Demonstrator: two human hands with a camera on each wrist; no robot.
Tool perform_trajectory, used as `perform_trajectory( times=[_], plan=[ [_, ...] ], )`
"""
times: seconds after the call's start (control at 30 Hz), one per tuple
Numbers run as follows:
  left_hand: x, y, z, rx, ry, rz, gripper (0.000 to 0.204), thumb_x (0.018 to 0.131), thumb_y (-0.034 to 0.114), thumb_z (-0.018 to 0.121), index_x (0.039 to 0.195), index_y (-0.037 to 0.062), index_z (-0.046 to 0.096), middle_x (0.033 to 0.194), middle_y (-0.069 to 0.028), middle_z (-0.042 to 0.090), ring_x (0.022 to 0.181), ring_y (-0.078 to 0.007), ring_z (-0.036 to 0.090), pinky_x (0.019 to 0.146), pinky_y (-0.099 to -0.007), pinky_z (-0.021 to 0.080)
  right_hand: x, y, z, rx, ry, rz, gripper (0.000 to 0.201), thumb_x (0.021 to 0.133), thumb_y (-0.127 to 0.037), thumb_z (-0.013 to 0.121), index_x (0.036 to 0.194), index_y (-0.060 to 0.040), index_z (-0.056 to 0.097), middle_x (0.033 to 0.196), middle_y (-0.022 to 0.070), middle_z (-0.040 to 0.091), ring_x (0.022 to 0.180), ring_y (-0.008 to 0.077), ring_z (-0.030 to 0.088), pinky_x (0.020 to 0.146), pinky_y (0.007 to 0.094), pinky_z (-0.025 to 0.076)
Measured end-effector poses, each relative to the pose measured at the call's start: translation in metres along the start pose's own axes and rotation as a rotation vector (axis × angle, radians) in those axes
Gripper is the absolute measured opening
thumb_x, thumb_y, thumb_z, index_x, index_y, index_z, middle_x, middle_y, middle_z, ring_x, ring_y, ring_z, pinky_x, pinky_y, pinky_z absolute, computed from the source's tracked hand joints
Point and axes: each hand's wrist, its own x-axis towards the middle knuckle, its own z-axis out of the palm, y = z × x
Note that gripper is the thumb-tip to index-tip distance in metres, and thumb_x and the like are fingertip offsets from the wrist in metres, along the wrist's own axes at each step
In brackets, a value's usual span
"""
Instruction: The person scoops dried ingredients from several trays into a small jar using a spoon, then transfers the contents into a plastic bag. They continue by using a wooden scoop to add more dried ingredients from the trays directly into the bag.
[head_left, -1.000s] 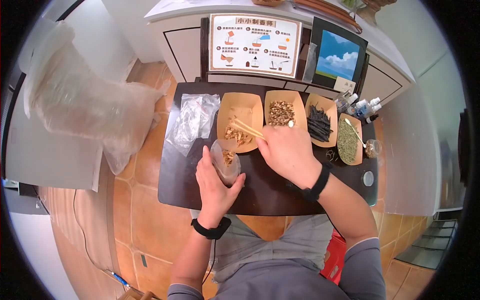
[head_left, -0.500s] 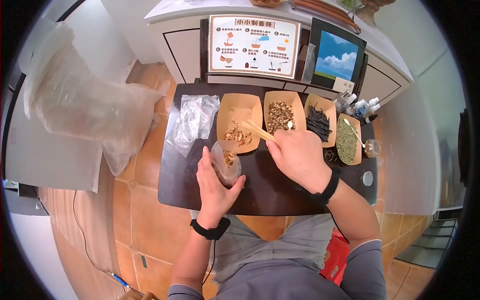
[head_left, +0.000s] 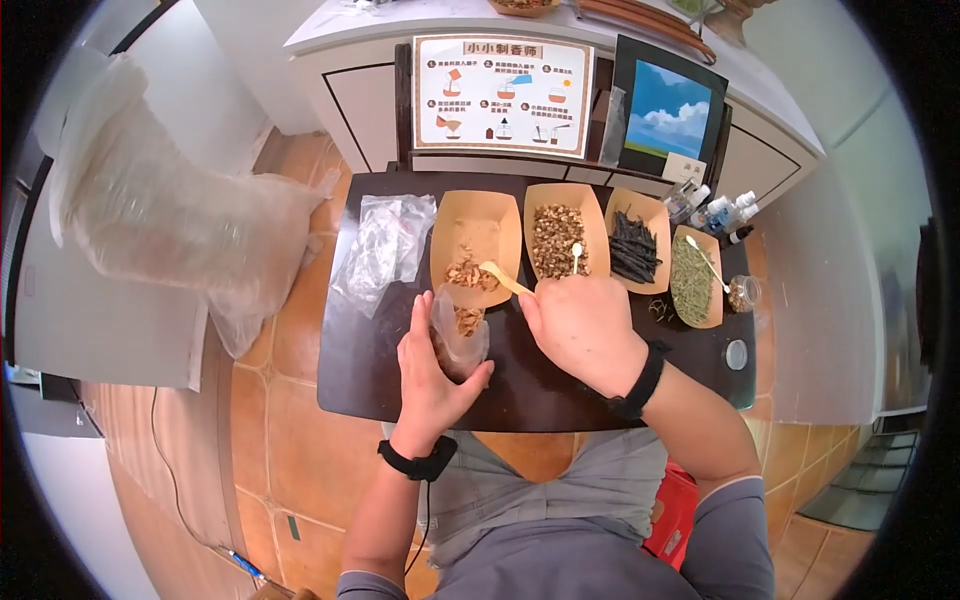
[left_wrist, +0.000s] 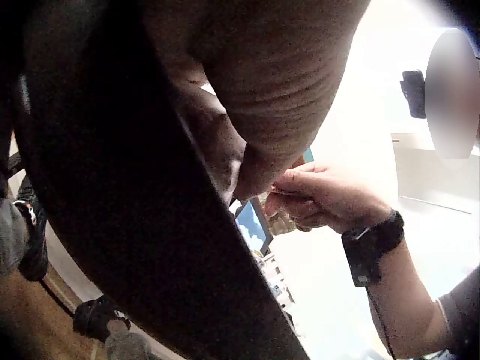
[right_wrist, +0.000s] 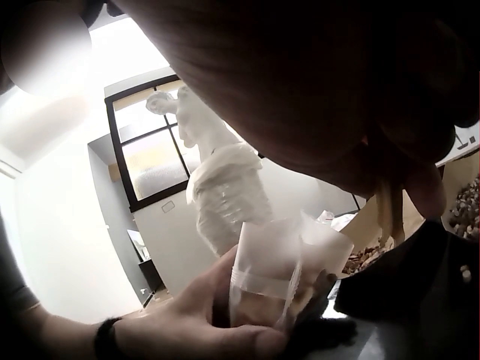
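Observation:
In the head view, the left hand point(head_left: 431, 377) grips a small translucent bag point(head_left: 462, 345) with brown chips inside, its mouth against the near edge of a paper tray point(head_left: 480, 215). The right hand point(head_left: 585, 325) pinches wooden tongs point(head_left: 512, 282), whose tips touch the brown chips point(head_left: 468, 273) in that tray. In the right wrist view the bag point(right_wrist: 262, 277) stands upright between the left hand's thumb and fingers point(right_wrist: 217, 315), and the tongs point(right_wrist: 388, 214) reach down to the chips. The left wrist view is mostly dark, with the right hand point(left_wrist: 330, 196) beyond.
Other trays hold brown pieces point(head_left: 560, 240), dark sticks point(head_left: 634, 246) and green needles point(head_left: 692, 280). Clear plastic bags point(head_left: 382, 245) lie at the left. Small bottles point(head_left: 716, 214), a glass jar point(head_left: 744, 292) and a round lid point(head_left: 736, 354) are at the right. A printed sign point(head_left: 500, 110) stands behind.
The right hand has moved slightly left and nearer the body from half a second ago, and the tong tips have come down to the chips. The left hand and bag have shifted slightly right.

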Motion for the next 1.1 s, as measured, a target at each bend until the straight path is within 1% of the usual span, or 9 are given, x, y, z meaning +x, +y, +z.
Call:
perform_trajectory(
  times=[0.07,0.1,0.17,0.2,0.27,0.73,0.9,1.0,1.1],
  plan=[
    [0.001,-0.001,0.001,0.038,0.033,0.079,0.127,0.069,0.015,0.097,0.169,-0.0032,0.021,0.168,-0.0190,0.044,0.134,-0.0384,0.054,0.116,-0.0471,0.040,0.001,-0.001,0.002,0.007,-0.009,-0.007,0.037,0.101,-0.032,0.067,0.074,-0.0086,0.076,0.063,0.0123,0.070,0.060,0.0309,0.073,0.057,0.0420,0.057],
    [0.000,-0.001,0.000,0.038,0.033,0.077,0.127,0.069,0.015,0.097,0.169,-0.0032,0.021,0.168,-0.0190,0.044,0.134,-0.0384,0.054,0.116,-0.0471,0.040,0.001,-0.002,0.003,0.011,-0.018,-0.008,0.037,0.101,-0.032,0.068,0.074,-0.0085,0.076,0.063,0.0124,0.070,0.060,0.0309,0.073,0.057,0.0419,0.057],
    [0.000,0.001,-0.001,0.063,-0.020,0.049,0.128,0.072,0.012,0.096,0.171,-0.0041,0.015,0.169,-0.0224,0.041,0.145,-0.0401,0.046,0.122,-0.0485,0.038,0.002,-0.002,0.004,0.026,-0.009,-0.025,0.037,0.101,-0.032,0.068,0.073,-0.0085,0.076,0.063,0.0124,0.070,0.061,0.0309,0.073,0.057,0.0421,0.057],
    [0.000,0.001,-0.001,0.060,-0.021,0.050,0.128,0.072,0.012,0.096,0.171,-0.0041,0.015,0.169,-0.0224,0.041,0.145,-0.0401,0.046,0.122,-0.0485,0.038,0.002,-0.002,0.004,0.041,0.003,-0.042,0.037,0.101,-0.032,0.068,0.073,-0.0086,0.076,0.063,0.0125,0.070,0.061,0.0309,0.073,0.058,0.0423,0.057],
    [0.000,0.000,0.000,0.078,0.012,0.077,0.128,0.068,0.017,0.098,0.169,-0.0026,0.022,0.166,-0.0176,0.046,0.135,-0.0382,0.054,0.117,-0.0475,0.039,0.004,-0.002,0.006,0.030,0.001,-0.050,0.037,0.101,-0.032,0.068,0.073,-0.0086,0.076,0.063,0.0123,0.070,0.061,0.0309,0.073,0.058,0.0425,0.057],
    [0.001,-0.001,0.000,0.105,-0.015,0.087,0.130,0.066,0.020,0.098,0.169,-0.0025,0.022,0.165,-0.0174,0.048,0.134,-0.0384,0.055,0.118,-0.0484,0.036,0.011,-0.001,0.011,0.034,0.007,-0.086,0.032,0.096,-0.034,0.073,0.079,-0.0074,0.076,0.065,0.0122,0.070,0.062,0.0314,0.074,0.060,0.0444,0.057],
    [0.002,0.001,-0.002,0.114,-0.024,0.079,0.130,0.066,0.020,0.098,0.169,-0.0027,0.022,0.166,-0.0180,0.047,0.135,-0.0383,0.055,0.118,-0.0489,0.036,0.014,0.009,0.019,0.223,-0.021,-0.002,0.028,0.097,-0.032,0.071,0.082,-0.0087,0.075,0.071,0.0147,0.072,0.070,0.0375,0.074,0.065,0.0502,0.059],
    [0.002,0.000,-0.001,0.123,-0.016,0.094,0.129,0.067,0.020,0.098,0.169,-0.0027,0.022,0.162,-0.0194,0.050,0.136,-0.0387,0.054,0.118,-0.0497,0.036,0.014,0.017,0.024,0.355,-0.091,0.083,0.028,0.097,-0.032,0.069,0.083,-0.0082,0.074,0.073,0.0157,0.072,0.073,0.0399,0.073,0.068,0.0517,0.058],
    [0.001,0.000,0.000,0.115,-0.012,0.084,0.128,0.067,0.019,0.098,0.168,-0.0028,0.023,0.157,-0.0202,0.053,0.136,-0.0391,0.054,0.118,-0.0502,0.037,0.014,0.027,0.030,0.440,-0.079,0.129,0.030,0.097,-0.032,0.069,0.082,-0.0069,0.073,0.075,0.0164,0.072,0.074,0.0404,0.072,0.068,0.0519,0.057]
  ],
)
